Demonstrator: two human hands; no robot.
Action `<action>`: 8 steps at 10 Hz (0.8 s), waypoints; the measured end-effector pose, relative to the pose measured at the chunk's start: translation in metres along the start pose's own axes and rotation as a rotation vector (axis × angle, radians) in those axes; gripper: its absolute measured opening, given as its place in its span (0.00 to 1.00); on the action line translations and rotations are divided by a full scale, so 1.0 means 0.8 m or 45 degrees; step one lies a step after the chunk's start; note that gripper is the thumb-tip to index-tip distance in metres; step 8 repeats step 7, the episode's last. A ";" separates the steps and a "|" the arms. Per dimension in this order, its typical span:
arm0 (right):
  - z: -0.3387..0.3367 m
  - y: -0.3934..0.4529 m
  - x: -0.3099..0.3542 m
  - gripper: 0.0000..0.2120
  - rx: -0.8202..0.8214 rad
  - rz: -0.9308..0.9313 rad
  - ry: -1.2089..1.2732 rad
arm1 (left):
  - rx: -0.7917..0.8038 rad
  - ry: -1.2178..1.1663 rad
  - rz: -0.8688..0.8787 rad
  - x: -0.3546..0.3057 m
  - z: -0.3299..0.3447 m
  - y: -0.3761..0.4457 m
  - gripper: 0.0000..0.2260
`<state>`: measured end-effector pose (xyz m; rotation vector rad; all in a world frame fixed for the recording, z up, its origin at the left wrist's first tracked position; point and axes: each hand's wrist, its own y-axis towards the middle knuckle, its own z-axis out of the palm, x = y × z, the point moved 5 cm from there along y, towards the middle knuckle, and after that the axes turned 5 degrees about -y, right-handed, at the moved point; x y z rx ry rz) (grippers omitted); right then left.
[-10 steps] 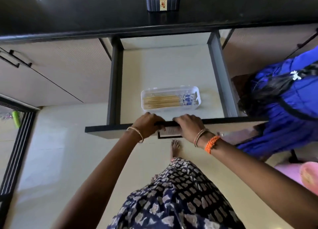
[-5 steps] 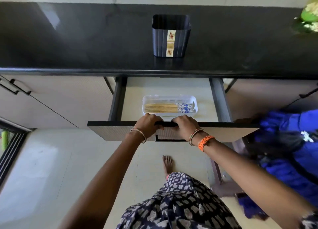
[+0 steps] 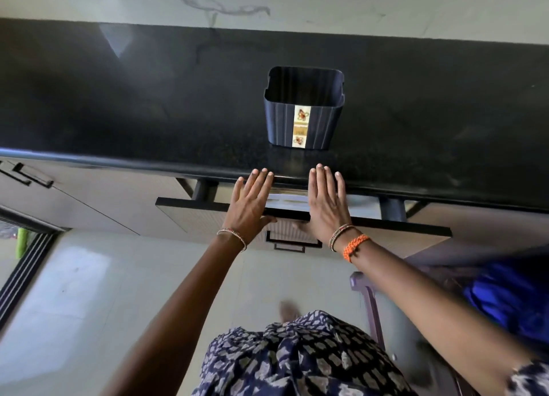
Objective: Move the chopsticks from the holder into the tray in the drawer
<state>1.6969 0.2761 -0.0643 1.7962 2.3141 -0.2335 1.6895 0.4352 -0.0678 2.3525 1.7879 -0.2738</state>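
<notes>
I hold my left hand (image 3: 251,201) and right hand (image 3: 326,201) flat, fingers spread, gripping nothing, palms against the drawer front (image 3: 386,235) to push it shut. The dark chopstick holder (image 3: 304,110) stands empty on the black countertop (image 3: 148,104). I cannot see the chopsticks; presumably they lie in the tray inside.

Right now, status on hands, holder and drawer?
Left hand and right hand open, flat on drawer front. Holder empty. Drawer nearly shut, nothing blocking.
</notes>
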 end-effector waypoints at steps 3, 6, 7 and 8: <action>-0.003 0.040 -0.006 0.25 -0.333 -0.011 -0.013 | -0.160 -0.014 -0.016 -0.004 -0.014 0.031 0.29; 0.004 -0.007 -0.002 0.36 -0.263 0.122 0.177 | -0.171 -0.138 -0.041 -0.018 -0.015 0.002 0.26; -0.005 -0.025 -0.001 0.40 -0.253 0.218 0.274 | -0.250 -0.153 -0.114 -0.025 -0.012 -0.018 0.26; -0.005 -0.025 -0.001 0.40 -0.253 0.218 0.274 | -0.250 -0.153 -0.114 -0.025 -0.012 -0.018 0.26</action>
